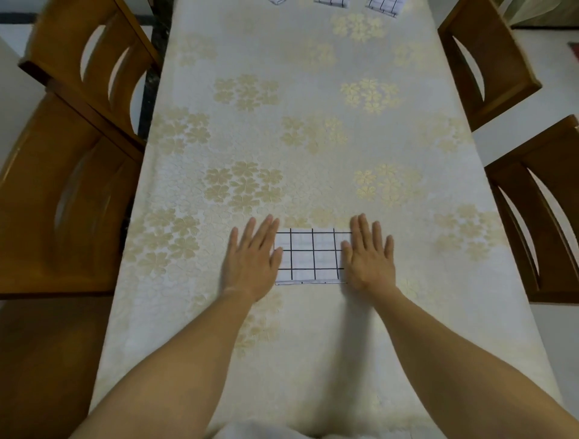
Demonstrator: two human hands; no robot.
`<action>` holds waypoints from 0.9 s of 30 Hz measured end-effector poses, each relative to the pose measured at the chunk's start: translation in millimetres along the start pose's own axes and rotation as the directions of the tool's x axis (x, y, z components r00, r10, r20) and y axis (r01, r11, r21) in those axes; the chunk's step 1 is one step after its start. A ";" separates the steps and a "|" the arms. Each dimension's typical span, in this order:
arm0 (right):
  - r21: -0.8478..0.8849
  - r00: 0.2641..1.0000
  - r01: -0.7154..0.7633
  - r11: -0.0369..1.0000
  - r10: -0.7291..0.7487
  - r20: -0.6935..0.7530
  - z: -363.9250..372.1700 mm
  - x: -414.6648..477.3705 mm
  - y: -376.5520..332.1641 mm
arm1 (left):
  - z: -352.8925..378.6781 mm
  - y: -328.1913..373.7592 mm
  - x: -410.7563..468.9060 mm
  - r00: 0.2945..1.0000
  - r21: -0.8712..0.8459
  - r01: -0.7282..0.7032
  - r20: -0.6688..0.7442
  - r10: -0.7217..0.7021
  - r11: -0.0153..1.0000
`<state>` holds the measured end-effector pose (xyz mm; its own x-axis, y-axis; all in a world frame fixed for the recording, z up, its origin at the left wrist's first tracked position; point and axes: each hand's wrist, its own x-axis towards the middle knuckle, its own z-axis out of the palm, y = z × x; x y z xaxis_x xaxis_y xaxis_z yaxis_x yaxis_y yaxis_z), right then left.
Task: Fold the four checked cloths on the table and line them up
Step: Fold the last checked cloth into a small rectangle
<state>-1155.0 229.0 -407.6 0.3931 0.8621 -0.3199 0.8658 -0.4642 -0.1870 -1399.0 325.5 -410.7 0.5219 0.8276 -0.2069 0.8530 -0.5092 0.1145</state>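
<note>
1. Nearest me: my two bare forearms, L [175, 360] and R [454, 351], reach fwd over the near end of the table [313, 329]. They angle in toward the middle.
2. The table wears a cream tablecloth [313, 141] w/ pale gold flower clusters.
3. The folded checked cloth [310, 257] lies flat on the tablecloth, between my hands. It is white w/ black grid lines and a neat rectangle. A lower layer shows along its near edge.
4. Left hand [250, 263]: palm down. Fingers [263, 232] are straight and close together, pointing away from me. The thumb side overlaps the cloth's L edge. It grips nothing.
5. Right hand [369, 260]: also palm down. Fingers [365, 232] are straight and slightly spread. The thumb side covers the cloth's R edge. It grips nothing either.
6. Can't tell if the palms press down or just rest on the surface.
7. Far end of the table, cut off by the top of the view: three more checked cloths in a row, well apart from the near one. They sit L [277, 1], mid [332, 2] and R [383, 6]. Only their near edges show, so I can't tell how they are folded.
8. Wooden chairs flank the table. Two are on my L, near [62, 203] and far [87, 47]. Two are on my R, far [488, 62] and near [539, 213].
</note>
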 end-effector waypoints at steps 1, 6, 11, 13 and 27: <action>-0.013 0.999 -0.037 0.999 0.037 0.035 -4.8 2.7 8.4 | -1.2 -8.6 -1.1 1.000 -0.016 0.023 0.002 -0.023 1.000; 0.004 0.993 0.049 0.999 -0.049 -0.111 -15.9 1.9 -19.2 | -22.0 6.8 1.9 0.990 -0.275 0.065 -0.100 -0.096 0.959; 0.031 0.982 0.190 0.981 -0.190 -0.008 16.6 -15.8 -76.7 | -13.6 66.0 10.3 0.977 -0.194 -0.208 0.014 0.215 0.959; -0.006 0.984 0.177 0.984 -0.177 -0.019 25.1 -19.5 -62.7 | 1.8 58.3 2.9 0.984 -0.067 -0.171 0.043 0.174 0.983; 0.050 0.995 0.009 0.999 -0.004 -0.104 -7.7 -18.0 -11.4 | -14.5 39.4 -1.5 1.000 -0.110 -0.020 -0.012 0.019 0.994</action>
<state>-1169.5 220.4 -392.6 0.4196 0.8804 -0.2212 0.8527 -0.4658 -0.2366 -1366.0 307.6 -391.8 0.5378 0.8207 -0.1928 0.8384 -0.4967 0.2246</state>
